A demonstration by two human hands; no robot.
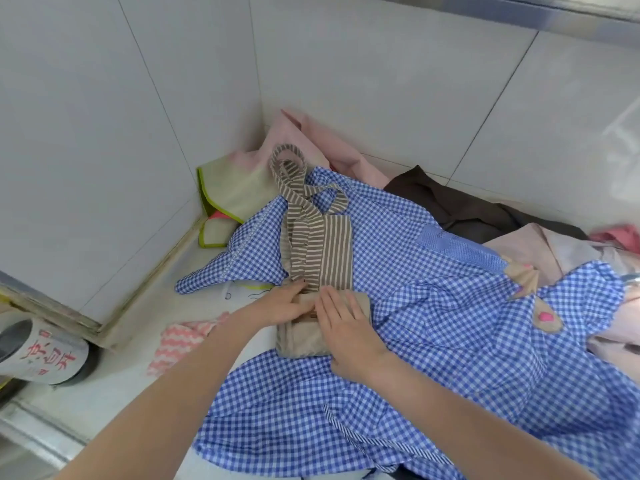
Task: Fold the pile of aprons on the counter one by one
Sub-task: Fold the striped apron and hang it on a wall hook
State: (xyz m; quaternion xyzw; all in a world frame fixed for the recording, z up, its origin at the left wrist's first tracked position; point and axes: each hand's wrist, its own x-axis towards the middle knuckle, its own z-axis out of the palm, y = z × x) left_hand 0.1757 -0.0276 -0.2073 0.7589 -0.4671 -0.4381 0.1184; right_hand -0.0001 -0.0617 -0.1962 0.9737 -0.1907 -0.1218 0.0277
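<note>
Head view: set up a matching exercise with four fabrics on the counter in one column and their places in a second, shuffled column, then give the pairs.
Things
1. brown-and-white striped apron
2. blue-and-white checked apron
3. pink zigzag-patterned cloth
4. dark brown cloth

Places
A. by the back wall, behind the checked fabric
B. left of the forearms, on the bare counter
C. spread wide beneath the striped one
D. under both hands, lying on top of the checked fabric

Pairs: 1-D, 2-C, 3-B, 4-A. The left hand and right hand press flat on the striped apron's folded beige end.
</note>
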